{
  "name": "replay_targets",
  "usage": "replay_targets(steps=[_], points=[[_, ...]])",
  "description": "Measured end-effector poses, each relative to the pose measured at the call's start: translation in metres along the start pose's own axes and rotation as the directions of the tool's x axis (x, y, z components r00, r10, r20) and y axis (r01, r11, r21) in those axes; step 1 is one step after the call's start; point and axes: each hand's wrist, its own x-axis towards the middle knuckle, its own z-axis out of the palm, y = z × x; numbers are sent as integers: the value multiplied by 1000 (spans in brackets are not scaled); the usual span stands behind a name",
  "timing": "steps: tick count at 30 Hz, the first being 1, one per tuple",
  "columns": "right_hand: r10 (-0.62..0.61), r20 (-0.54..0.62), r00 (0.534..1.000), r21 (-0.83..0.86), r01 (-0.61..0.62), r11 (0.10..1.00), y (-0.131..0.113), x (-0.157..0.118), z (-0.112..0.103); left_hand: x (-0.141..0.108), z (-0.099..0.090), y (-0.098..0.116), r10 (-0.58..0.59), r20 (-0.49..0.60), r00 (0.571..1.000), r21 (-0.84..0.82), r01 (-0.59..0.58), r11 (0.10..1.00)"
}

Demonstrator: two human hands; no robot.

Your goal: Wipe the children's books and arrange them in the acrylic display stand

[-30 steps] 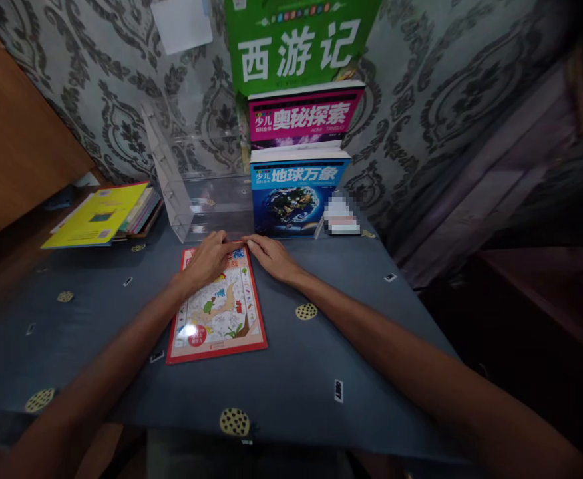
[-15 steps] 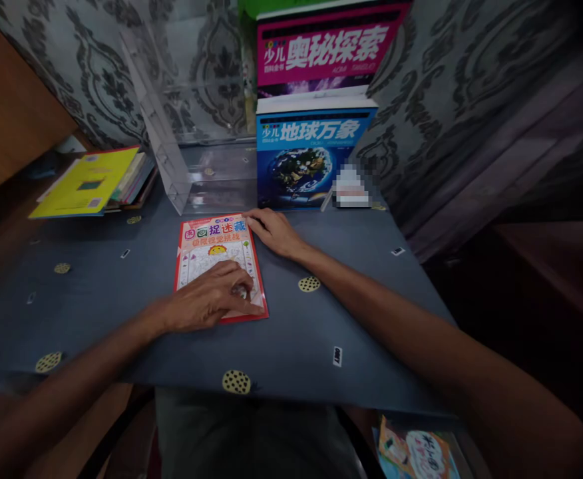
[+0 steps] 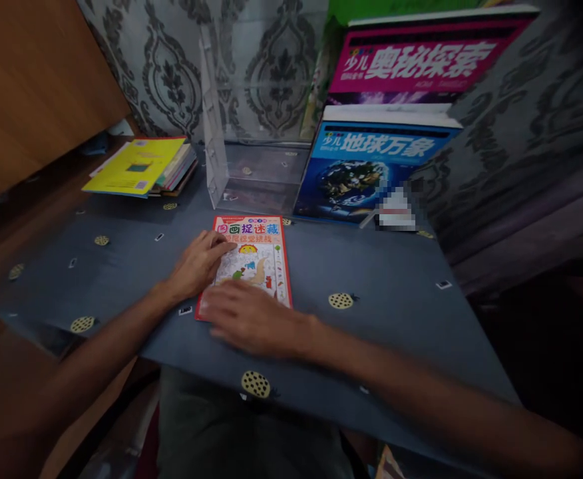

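A thin children's picture book [image 3: 267, 258] with a red border and a cartoon sun on its cover lies flat on the blue-grey tablecloth. My left hand [image 3: 199, 263] rests at the book's left edge, fingers stretched out, one reaching onto the cover. Across the lower part of the cover lies my right hand [image 3: 251, 318], palm down and somewhat blurred, with its fingers pointing left. It hides the book's bottom edge. Neither hand is closed around anything.
A clear plastic rack [image 3: 216, 153] stands behind the book. Right of it, a blue book with a globe [image 3: 351, 179] and a magenta book [image 3: 411, 70] stand in tiers. A stack of books topped by a yellow one [image 3: 136, 166] lies at the back left.
My right hand has moved from the book's top right corner down to its lower part. My left hand has gone from the lower cover up to the left edge. The view has shifted.
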Motion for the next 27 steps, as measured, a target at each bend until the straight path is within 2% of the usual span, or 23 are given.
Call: replay_targets(steps=[1,3,8,11,14,17,19,22,27], points=[[-61,56,997,23,60,998,-9,2,5,0,0,0,2,0,1000,11,-2,1000],[-80,111,991,57,74,996,-20,1,9,-1,1,2,0,-3,1000,25,0,1000],[159,156,975,149,-183,972,-18,-23,-7,-4,3,3,-87,-15,996,56,88,995],[327,115,938,185,-344,921,-1,-41,-16,-6,5,4,-190,-24,981,90,191,977],[476,45,878,125,-478,870,29,-52,-17,-7,9,4,-256,-30,966,113,258,959],[615,-17,789,38,-614,789,61,-51,-13,-8,13,3,-276,-39,960,121,279,953],[656,-60,752,-3,-658,753,74,-46,-10,-8,14,2,-274,-48,960,116,278,953],[681,-121,722,-44,-689,723,78,-39,-7,-8,14,-3,-281,-55,958,79,285,955],[733,-149,663,-82,-747,659,66,-31,-10,-6,13,-5,-282,-46,958,-28,281,959]])
